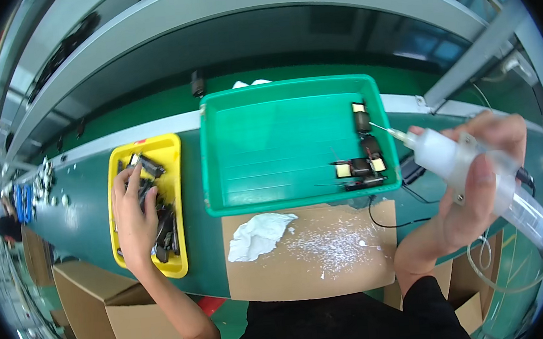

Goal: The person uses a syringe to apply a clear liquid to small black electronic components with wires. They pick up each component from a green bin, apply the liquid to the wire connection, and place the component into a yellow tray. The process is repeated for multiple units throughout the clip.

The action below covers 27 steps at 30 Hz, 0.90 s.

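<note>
My left hand (135, 217) is over a yellow tray (178, 177) on the left, its fingers apart among several small black parts (165, 229). In my right hand (474, 197) is a large translucent glue syringe (436, 150) with a thin needle tip, tilted so that the needle points up and left. The needle's end reaches over the right rim of a green plastic bin (274, 198). Inside that bin, along its right side, lie several black parts with pale yellowish faces (361, 121). The tip is close to the uppermost of them; whether it touches cannot be made out.
A cardboard sheet (314, 285) spattered with white specks lies before me, bearing a crumpled white cloth (259, 236). A black cable (412, 223) crosses its right edge. Cardboard boxes (92, 298) stand below the table's edge. Behind the bin is a black cylindrical part (197, 84).
</note>
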Tool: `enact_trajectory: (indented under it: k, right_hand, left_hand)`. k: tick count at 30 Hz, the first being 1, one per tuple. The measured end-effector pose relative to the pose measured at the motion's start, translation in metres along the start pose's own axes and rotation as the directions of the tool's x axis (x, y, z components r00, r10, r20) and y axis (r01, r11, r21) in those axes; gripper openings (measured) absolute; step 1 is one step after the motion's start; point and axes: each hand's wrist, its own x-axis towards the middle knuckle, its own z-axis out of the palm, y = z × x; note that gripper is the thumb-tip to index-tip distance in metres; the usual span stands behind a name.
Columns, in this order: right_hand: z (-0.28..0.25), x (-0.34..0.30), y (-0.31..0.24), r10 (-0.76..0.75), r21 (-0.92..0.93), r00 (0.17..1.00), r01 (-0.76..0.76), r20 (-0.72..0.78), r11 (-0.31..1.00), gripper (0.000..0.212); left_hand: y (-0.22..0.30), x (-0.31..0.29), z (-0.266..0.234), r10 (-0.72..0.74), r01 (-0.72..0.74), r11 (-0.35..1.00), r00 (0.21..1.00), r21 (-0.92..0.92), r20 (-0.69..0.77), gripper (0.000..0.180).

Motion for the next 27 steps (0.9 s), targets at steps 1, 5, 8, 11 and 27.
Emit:
enact_trajectory:
  k: [1,5,8,11,27]
  right_hand:
    - [0.0,0.001,0.0,0.003,-0.003,1.0,-0.003,-0.028,1.0,0.038]
    - [-0.011,0.006,0.005,-0.026,-0.067,0.995,0.019,-0.098,0.998,0.041]
    - [-0.01,0.007,0.006,-0.041,-0.072,0.993,0.034,-0.11,0.997,0.041]
    - [-0.009,0.005,0.004,-0.036,-0.073,0.99,0.026,-0.136,0.997,0.038]
    - [0.016,0.003,-0.002,-0.008,-0.003,0.97,0.007,-0.242,1.0,0.048]
  left_hand:
    - [0.016,0.007,0.007,0.024,-0.025,0.995,1.0,-0.096,-0.011,0.036]
    - [0.125,0.042,0.066,0.495,-0.347,0.777,0.852,-0.525,0.171,0.029]
    - [0.189,0.039,0.151,0.693,-0.425,0.636,0.682,-0.644,0.235,0.026]
    - [0.223,0.031,0.191,0.724,-0.471,0.646,0.627,-0.601,0.287,0.027]
    - [0.112,0.08,0.071,0.272,0.425,-0.28,0.895,-0.861,0.353,0.03]
